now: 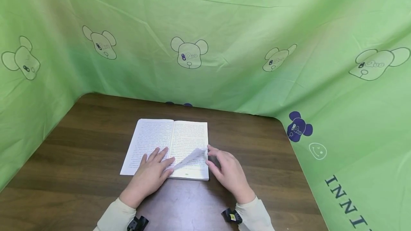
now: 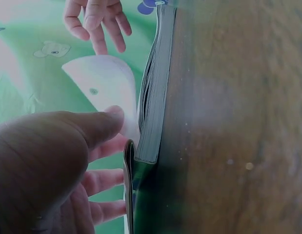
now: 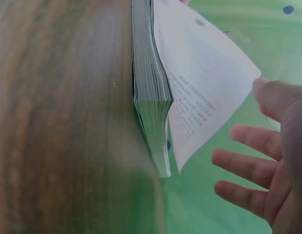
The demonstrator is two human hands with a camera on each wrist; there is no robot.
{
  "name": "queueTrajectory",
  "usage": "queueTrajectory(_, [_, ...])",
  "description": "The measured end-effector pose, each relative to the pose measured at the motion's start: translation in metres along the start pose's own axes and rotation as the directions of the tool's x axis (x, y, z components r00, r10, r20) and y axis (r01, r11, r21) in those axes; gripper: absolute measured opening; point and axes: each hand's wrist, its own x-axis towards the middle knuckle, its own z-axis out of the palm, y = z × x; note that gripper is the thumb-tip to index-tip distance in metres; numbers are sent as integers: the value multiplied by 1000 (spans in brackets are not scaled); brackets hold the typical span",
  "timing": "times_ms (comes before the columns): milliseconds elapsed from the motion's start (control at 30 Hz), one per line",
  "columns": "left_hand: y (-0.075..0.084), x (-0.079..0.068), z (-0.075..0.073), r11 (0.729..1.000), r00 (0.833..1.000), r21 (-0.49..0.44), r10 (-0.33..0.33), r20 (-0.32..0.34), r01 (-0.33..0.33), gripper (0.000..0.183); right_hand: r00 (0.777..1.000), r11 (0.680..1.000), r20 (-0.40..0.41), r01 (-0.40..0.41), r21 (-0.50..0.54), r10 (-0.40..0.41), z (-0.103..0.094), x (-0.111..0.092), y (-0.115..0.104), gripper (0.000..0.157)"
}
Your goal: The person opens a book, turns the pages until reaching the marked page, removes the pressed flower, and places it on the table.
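An open book (image 1: pixel 189 134) with printed pages lies on the brown table. My left hand (image 1: pixel 150 174) rests on the lower part of the left page, fingers spread, thumb across by the spine. One loose page (image 1: pixel 189 159) stands up from the right side in a curl; in the right wrist view this page (image 3: pixel 204 83) shows print on its face. My right hand (image 1: pixel 228 170) is at the book's right edge, its fingers apart and lightly bent. In the right wrist view, the thumb tip of the right hand (image 3: pixel 268 151) is right at the lifted page's corner.
The wooden table (image 1: pixel 96 142) has rounded far corners. Green cloth (image 1: pixel 237 20) with bear drawings hangs around its back and sides. Black wrist devices are on both wrists, the right one (image 1: pixel 232 216) over the table's near part.
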Motion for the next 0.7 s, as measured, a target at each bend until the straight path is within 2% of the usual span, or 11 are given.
queueTrajectory(200, [-3,1,0,1000,999,-12,-16,-46,15,39,998,999,55,32,30,-33,4,0,2,27])
queueTrajectory(333, [-4,3,-1,999,992,-30,-17,-122,14,49,986,998,159,39,47,-46,6,0,1,28])
queueTrajectory(400, [-4,4,-1,999,984,-38,-12,-176,5,60,972,998,232,26,56,-39,5,0,0,31])
queueTrajectory(533, [-7,6,-1,999,965,-32,-8,-263,-1,92,932,998,361,0,58,-21,5,-3,-2,42])
queueTrajectory(700, [-9,6,0,1000,943,12,14,-333,-10,115,904,998,427,-18,57,-8,4,-6,-3,54])
